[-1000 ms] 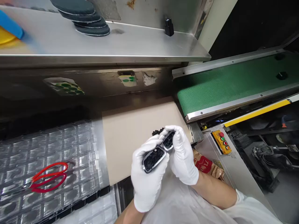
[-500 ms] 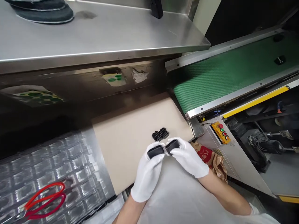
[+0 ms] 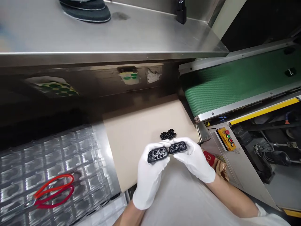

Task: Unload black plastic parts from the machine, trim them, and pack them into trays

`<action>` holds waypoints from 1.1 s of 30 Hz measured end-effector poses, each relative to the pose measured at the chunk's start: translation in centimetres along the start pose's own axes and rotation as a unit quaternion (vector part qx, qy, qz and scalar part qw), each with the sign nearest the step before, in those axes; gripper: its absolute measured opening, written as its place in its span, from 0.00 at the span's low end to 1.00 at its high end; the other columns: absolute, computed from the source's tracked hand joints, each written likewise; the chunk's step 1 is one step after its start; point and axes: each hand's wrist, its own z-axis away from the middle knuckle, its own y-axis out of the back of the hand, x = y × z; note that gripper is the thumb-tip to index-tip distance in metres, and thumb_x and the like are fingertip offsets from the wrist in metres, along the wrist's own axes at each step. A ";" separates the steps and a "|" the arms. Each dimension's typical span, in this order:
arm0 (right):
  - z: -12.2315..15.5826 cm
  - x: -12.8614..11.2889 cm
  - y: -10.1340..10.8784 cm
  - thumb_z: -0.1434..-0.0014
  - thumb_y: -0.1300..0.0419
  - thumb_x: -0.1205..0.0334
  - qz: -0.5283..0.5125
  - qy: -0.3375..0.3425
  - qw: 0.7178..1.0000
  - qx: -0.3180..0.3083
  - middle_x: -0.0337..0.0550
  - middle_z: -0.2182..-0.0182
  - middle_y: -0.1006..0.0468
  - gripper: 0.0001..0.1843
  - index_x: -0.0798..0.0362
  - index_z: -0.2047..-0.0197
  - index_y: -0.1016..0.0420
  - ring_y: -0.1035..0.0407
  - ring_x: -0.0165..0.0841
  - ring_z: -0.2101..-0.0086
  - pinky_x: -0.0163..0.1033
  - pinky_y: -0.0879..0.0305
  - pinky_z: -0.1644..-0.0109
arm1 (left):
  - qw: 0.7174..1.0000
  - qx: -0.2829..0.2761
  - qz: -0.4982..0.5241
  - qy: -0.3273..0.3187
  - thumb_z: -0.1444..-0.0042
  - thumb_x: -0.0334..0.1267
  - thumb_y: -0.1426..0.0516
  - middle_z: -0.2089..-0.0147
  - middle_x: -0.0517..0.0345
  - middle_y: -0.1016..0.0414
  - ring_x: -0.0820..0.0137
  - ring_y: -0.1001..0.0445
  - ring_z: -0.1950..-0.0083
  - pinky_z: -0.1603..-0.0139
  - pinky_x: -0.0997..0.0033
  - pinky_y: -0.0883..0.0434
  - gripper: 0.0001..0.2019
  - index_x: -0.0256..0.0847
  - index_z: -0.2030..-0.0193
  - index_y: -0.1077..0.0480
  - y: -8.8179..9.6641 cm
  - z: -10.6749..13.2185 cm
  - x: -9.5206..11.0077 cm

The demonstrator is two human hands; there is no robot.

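Observation:
Two small black plastic parts are held side by side above the tan board [image 3: 131, 131]. My left hand [image 3: 150, 172], in a white glove, grips one black plastic part [image 3: 158, 154] along its edges. Its face with several round recesses is turned up. In my gloved right hand [image 3: 194, 158] is a similar black plastic part [image 3: 177, 147], held between thumb and fingers, recesses showing too. The inner ends of the two parts nearly meet. Just beyond my fingers, more black pieces [image 3: 168, 134] lie close together on the board.
Red-handled scissors [image 3: 55, 191] rest on a clear plastic blister tray [image 3: 87, 163] at left. A steel shelf [image 3: 141, 37] overhangs the board. At right runs a green conveyor belt [image 3: 223, 84] carrying black parts. A yellow button box [image 3: 227, 139] and a brown paper bag [image 3: 221, 168] are below it.
Both black parts have been tilted, so their recessed faces now show instead of plain dark sides. The whole view has shifted, with the scene sitting further right.

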 end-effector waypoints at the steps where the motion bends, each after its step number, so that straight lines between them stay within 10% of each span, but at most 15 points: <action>1: 0.2 0.1 0.0 0.42 0.26 0.64 0.006 -0.005 1.000 -0.001 0.42 0.48 0.18 0.20 0.44 0.47 0.20 0.24 0.38 0.45 0.48 0.28 0.36 | 1.000 0.003 0.006 0.000 0.52 0.34 0.29 0.56 0.51 0.18 0.50 0.22 0.44 0.42 0.49 0.25 0.12 0.41 0.62 0.23 0.1 0.2 -0.2; 17: 2.0 -1.7 -0.3 0.46 0.24 0.69 -0.017 0.056 0.998 0.025 0.40 0.54 0.14 0.21 0.43 0.51 0.19 0.19 0.38 0.50 0.50 0.22 0.41 | 0.996 0.000 -0.035 -0.080 0.51 0.36 0.27 0.55 0.51 0.18 0.51 0.21 0.45 0.42 0.50 0.25 0.11 0.44 0.62 0.23 -0.1 2.4 -0.5; 33: 2.1 -0.9 0.7 0.45 0.23 0.64 -0.153 -0.014 0.988 0.017 0.43 0.54 0.16 0.19 0.45 0.51 0.20 0.21 0.37 0.56 0.50 0.24 0.46 | 1.000 -0.012 0.005 0.021 0.53 0.36 0.29 0.57 0.54 0.20 0.63 0.22 0.60 0.57 0.65 0.22 0.14 0.43 0.59 0.22 -0.3 1.6 -0.5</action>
